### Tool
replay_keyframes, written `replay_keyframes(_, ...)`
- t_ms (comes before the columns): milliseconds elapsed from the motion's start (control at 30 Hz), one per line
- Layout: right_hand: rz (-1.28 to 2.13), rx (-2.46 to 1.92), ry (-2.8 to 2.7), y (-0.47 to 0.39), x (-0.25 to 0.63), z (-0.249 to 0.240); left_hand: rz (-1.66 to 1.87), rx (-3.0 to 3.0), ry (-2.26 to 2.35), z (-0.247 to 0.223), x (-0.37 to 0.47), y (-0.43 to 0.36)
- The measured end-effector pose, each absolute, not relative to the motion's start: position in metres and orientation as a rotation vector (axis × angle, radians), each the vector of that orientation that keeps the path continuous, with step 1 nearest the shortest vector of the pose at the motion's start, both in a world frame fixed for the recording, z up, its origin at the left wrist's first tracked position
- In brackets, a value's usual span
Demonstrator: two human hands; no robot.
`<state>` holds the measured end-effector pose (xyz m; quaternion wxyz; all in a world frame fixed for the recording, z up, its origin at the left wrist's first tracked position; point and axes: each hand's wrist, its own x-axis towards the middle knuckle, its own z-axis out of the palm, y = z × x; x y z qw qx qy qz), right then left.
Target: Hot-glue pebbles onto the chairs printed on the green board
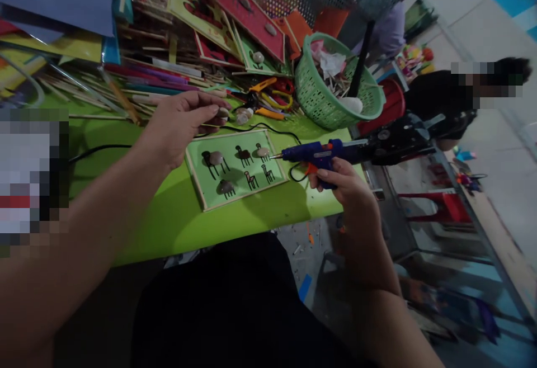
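My right hand (342, 180) is wrapped round the grip of a blue glue gun (321, 155), its metal tip pointing left over the right side of a green framed board (235, 175). Several stones with black drawn legs and small chair-like shapes are on this board. Above its top left corner, my left hand (188, 116) pinches a small pale stone (222, 113) between thumb and fingers. A clear plastic-looking lump (244, 115) lies just right of those fingertips.
Behind the board are scissors (274, 99), pens, thin sticks and stacked framed boards (251, 15). A green basket (339, 111) holds scraps at the right of the green table (168, 228). A cord runs behind the board. A person in black (440, 99) is at far right.
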<state>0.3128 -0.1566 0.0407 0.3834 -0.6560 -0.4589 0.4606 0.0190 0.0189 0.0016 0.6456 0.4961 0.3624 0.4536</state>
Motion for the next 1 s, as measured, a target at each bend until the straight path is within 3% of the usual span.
replay_keyframes(567, 1.208, -1.816, -1.251, -0.163, 0.292, 0.037, 0.953, 1.263, 0.833, -0.003, 0.021, 0.014)
replay_keyframes(1000, 0.984, -2.042, -1.576, -0.167, 0.292, 0.032, 0.958, 1.285, 0.811, -0.004, 0.020, 0.014)
